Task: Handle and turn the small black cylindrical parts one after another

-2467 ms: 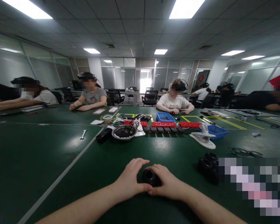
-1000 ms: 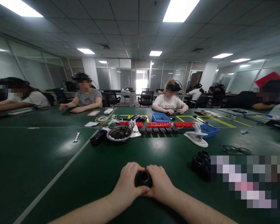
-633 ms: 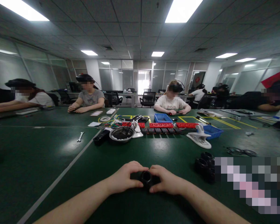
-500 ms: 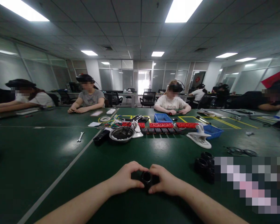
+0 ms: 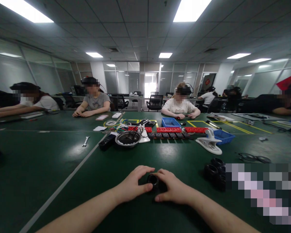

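Observation:
A black ring-shaped part (image 5: 153, 180) with a round hole facing up stands on the green table in front of me. My left hand (image 5: 132, 184) is curved around its left side, the thumb against the rim and the fingertips just beyond its far edge. From the other side, my right hand (image 5: 171, 186) curls about it, forefinger along the upper rim and thumb low at the near side. The part's lower side is in shadow and partly hidden by my fingers. To the right sits a cluster of similar black hollow parts (image 5: 212, 170).
Ahead lie a metal bowl (image 5: 127, 144), a black handheld device (image 5: 107, 142), red strips (image 5: 169, 129), blue trays (image 5: 171, 122) and a white clip-like stand (image 5: 210, 144). A wrench (image 5: 85, 141) lies left, glasses (image 5: 254, 158) right. Several people sit around the table. A blurred patch covers the lower right.
My left fingertips have lifted slightly off the far rim, and the left thumb has slid rightwards over the near rim. My right hand stays nearly in place. The view has shifted slightly.

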The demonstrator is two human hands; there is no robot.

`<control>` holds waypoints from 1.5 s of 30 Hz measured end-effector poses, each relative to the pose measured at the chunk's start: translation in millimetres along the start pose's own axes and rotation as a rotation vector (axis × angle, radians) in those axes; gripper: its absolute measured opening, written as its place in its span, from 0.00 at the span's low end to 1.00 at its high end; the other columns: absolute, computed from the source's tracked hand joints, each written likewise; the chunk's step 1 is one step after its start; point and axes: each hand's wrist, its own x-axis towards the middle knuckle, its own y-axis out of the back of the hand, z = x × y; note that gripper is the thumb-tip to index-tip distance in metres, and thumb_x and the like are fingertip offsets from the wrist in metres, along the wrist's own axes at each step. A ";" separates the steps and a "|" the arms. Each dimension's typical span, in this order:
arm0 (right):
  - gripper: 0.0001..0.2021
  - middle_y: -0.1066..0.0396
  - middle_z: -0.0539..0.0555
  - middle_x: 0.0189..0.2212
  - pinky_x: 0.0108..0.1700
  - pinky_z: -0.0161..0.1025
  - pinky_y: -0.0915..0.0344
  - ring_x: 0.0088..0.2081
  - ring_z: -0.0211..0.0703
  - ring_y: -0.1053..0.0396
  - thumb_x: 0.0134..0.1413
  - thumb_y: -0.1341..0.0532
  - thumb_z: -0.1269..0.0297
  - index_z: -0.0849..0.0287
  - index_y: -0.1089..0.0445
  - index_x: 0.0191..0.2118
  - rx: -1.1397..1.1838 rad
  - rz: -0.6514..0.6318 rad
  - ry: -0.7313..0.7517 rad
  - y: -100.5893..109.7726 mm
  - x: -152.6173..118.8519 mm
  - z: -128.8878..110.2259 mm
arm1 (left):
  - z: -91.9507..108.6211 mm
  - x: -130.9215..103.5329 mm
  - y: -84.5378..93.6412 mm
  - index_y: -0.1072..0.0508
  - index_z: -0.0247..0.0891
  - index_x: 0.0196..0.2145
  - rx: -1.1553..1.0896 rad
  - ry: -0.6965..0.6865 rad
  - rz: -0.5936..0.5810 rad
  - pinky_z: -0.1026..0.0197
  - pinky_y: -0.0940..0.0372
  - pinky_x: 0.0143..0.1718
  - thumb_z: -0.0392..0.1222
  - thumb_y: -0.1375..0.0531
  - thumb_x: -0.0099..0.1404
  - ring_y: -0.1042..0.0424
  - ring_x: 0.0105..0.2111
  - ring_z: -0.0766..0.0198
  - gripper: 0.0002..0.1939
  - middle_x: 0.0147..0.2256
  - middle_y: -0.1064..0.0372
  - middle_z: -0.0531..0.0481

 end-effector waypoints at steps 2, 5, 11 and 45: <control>0.21 0.37 0.51 0.39 0.45 0.40 0.43 0.43 0.46 0.39 0.39 0.33 0.60 0.54 0.33 0.43 0.064 -0.063 0.043 5.7 0.1 4.3 | -1.3 1.9 8.0 0.36 0.42 0.50 -0.030 -0.039 -0.100 0.57 0.46 0.50 0.47 0.43 0.59 0.40 0.48 0.56 0.21 0.48 0.38 0.48; 0.13 0.36 0.49 0.36 0.43 0.37 0.42 0.40 0.43 0.38 0.41 0.34 0.66 0.55 0.30 0.38 0.102 -0.060 0.054 6.1 1.9 9.1 | -0.5 3.4 12.0 0.33 0.43 0.48 -0.047 0.003 -0.135 0.59 0.44 0.47 0.42 0.40 0.56 0.37 0.45 0.58 0.20 0.44 0.35 0.50; 0.15 0.36 0.48 0.30 0.33 0.33 0.43 0.34 0.40 0.38 0.33 0.30 0.60 0.59 0.31 0.30 -0.014 0.047 0.014 -7.7 5.5 6.1 | 2.7 1.8 -3.8 0.31 0.39 0.39 0.003 0.156 -0.004 0.62 0.41 0.37 0.39 0.35 0.48 0.36 0.37 0.59 0.19 0.37 0.34 0.52; 0.27 0.34 0.52 0.34 0.35 0.39 0.43 0.35 0.45 0.37 0.32 0.33 0.49 0.60 0.35 0.39 -0.059 0.210 -0.098 -14.5 1.0 -5.6 | -6.2 -0.3 -4.6 0.43 0.42 0.54 0.095 0.124 0.083 0.52 0.46 0.50 0.48 0.33 0.46 0.45 0.51 0.51 0.39 0.52 0.46 0.44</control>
